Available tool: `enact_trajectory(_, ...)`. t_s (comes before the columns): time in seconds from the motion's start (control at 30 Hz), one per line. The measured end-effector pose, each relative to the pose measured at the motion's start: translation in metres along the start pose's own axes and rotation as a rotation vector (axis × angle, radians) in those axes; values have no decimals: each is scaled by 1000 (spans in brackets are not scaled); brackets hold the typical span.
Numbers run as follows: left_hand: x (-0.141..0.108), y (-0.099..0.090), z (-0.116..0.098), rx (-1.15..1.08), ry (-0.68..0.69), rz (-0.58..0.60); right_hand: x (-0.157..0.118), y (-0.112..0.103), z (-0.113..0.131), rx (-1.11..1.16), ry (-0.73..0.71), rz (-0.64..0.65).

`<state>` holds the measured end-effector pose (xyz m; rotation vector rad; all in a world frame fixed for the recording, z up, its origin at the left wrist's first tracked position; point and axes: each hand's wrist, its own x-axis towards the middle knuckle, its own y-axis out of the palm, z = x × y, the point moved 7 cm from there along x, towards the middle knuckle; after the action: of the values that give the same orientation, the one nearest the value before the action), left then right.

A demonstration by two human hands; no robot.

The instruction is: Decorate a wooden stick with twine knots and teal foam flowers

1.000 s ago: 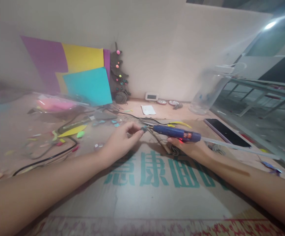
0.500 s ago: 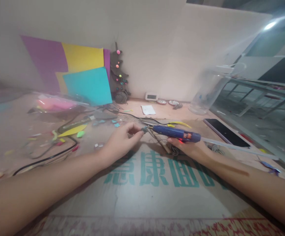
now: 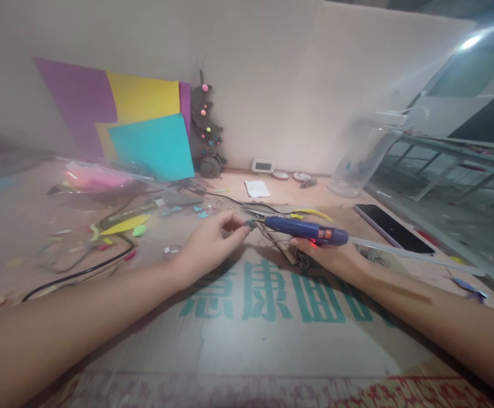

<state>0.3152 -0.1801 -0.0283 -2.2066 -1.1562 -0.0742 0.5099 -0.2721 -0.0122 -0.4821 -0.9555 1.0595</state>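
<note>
My left hand (image 3: pixel 212 241) pinches a small dark teal piece (image 3: pixel 250 224) between thumb and fingertips. In my right hand (image 3: pixel 332 255) is a blue glue gun (image 3: pixel 300 228) with a red light lit and a clear glue stick (image 3: pixel 408 254) out of its back end. Its nozzle points left and meets or nearly meets the small piece; which of the two I cannot tell. Below the gun lie a brown stick (image 3: pixel 281 245) and a coil of thin cord (image 3: pixel 303 259), on a sheet with green characters (image 3: pixel 266 292).
Coloured paper sheets (image 3: pixel 151 147) and a dark decorated tree shape (image 3: pixel 206 124) stand at the back. Scissors with yellow handles (image 3: pixel 315 213), a phone (image 3: pixel 393 229) and a clear jug (image 3: pixel 359 158) are to the right. Scraps and a black cable (image 3: pixel 80 279) lie left.
</note>
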Motion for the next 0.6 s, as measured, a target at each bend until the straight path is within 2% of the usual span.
enact_trajectory(0.43,0,-3,1,-44,-41,-37,1,-1,4,5,-15,-2)
enact_trajectory(0.6,0,-4,6,-71,-65,-57,0,-1,4,69,-16,1)
